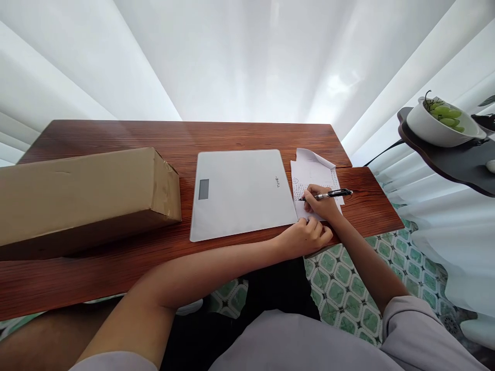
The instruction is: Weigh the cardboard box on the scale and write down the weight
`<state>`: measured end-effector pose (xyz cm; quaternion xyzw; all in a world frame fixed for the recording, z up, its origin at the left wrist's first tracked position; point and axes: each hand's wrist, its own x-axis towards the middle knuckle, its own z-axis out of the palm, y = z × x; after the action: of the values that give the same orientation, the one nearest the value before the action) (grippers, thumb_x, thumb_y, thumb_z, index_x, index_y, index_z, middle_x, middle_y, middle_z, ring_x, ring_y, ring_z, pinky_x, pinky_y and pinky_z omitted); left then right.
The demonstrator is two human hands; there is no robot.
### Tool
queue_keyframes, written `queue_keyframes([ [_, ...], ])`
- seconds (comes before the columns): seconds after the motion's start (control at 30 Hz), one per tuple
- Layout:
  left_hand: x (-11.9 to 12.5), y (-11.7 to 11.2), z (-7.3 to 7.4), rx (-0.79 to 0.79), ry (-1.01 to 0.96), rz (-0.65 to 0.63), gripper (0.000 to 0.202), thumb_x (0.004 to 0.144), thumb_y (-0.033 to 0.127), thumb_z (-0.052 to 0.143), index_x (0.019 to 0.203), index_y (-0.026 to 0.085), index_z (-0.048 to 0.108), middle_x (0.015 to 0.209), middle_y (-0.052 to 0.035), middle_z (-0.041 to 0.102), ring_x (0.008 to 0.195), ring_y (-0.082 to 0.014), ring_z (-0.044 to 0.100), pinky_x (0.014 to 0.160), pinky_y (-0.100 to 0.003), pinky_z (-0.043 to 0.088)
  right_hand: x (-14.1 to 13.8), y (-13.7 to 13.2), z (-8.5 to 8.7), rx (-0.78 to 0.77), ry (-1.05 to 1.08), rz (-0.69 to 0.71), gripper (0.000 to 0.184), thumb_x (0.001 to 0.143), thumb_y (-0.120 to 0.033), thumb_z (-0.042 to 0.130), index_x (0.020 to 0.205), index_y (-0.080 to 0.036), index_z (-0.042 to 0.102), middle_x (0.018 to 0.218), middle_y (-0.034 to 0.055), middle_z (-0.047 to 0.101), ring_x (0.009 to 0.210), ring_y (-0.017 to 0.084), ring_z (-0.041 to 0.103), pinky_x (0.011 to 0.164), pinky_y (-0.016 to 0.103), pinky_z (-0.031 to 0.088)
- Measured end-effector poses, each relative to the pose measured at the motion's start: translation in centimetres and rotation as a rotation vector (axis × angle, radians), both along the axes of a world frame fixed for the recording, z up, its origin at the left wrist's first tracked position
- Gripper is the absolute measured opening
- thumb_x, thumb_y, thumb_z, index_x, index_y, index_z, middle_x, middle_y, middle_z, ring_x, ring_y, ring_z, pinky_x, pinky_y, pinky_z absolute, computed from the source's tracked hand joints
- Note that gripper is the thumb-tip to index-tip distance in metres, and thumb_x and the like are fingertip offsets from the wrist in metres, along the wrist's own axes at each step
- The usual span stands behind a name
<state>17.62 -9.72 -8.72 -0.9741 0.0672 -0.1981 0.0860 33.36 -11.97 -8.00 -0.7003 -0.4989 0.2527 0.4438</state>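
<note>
My right hand (322, 204) grips a black pen (331, 194) with its tip on a white paper (314, 172) covered in handwriting, at the right end of the wooden table (116, 257). My left hand (307, 236) lies just below it with fingers curled, pressing on the paper's near edge at the table's front. A folded flap of the paper rises at its far side.
A flat white digital scale (240, 193) lies in the middle of the table, left of the paper. A long cardboard box (81, 196) lies at the left. On the right, a dark side shelf (456, 159) carries a white bowl (436, 129) of green grapes. White curtains hang behind; tiled floor shows below.
</note>
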Motion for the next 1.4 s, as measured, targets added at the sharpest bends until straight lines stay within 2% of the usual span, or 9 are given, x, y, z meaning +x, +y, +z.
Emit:
queue_keyframes([
  [0.1,0.0,0.03,0.04,0.011,-0.005,-0.009,0.019,0.1,0.01,0.035,0.105,0.011,0.054,0.08,-0.0079,0.063,0.067,-0.0166,0.056,0.054,-0.033,0.024,-0.24,-0.16,-0.02,0.012,-0.111,-0.049,0.032,0.088,-0.037,0.063,0.065,-0.021,0.047,0.047,-0.0038,0.055,0.041,0.012,0.052,0.051,0.027,0.043],
  [0.3,-0.06,-0.05,0.1,0.034,-0.022,0.005,0.021,0.1,0.01,0.034,0.104,0.012,0.054,0.081,-0.0089,0.065,0.068,-0.0178,0.058,0.053,-0.032,0.027,-0.33,0.06,-0.36,-0.023,-0.091,-0.037,0.034,0.095,-0.038,0.051,0.067,-0.022,0.042,0.047,-0.0046,0.054,0.041,0.013,0.05,0.052,0.028,0.044],
  [0.67,0.09,-0.25,-0.19,0.02,-0.004,0.009,0.019,0.1,0.012,0.035,0.107,0.013,0.053,0.083,-0.0083,0.066,0.066,-0.0169,0.058,0.054,-0.032,0.028,-0.38,0.37,-0.24,-0.04,-0.224,-0.015,0.033,0.095,-0.035,0.049,0.066,-0.022,0.04,0.045,-0.0056,0.05,0.044,0.012,0.048,0.063,0.03,0.042],
  [1.07,-0.05,-0.17,0.15,-0.001,0.044,0.002,0.022,0.099,0.009,0.033,0.104,0.012,0.054,0.083,-0.0094,0.065,0.07,-0.0179,0.059,0.054,-0.031,0.029,-0.51,0.2,-0.34,-0.047,-0.127,-0.055,0.036,0.097,-0.04,0.048,0.066,-0.023,0.04,0.046,-0.0043,0.05,0.042,0.012,0.046,0.054,0.03,0.042],
  [1.4,-0.14,-0.07,0.31,0.006,0.034,0.001,0.025,0.1,0.01,0.03,0.101,0.011,0.055,0.082,-0.01,0.064,0.068,-0.018,0.058,0.054,-0.032,0.028,-0.66,0.32,-0.05,-0.052,-0.135,-0.042,0.036,0.094,-0.033,0.049,0.062,-0.022,0.038,0.045,-0.0041,0.048,0.044,0.012,0.045,0.055,0.029,0.039],
])
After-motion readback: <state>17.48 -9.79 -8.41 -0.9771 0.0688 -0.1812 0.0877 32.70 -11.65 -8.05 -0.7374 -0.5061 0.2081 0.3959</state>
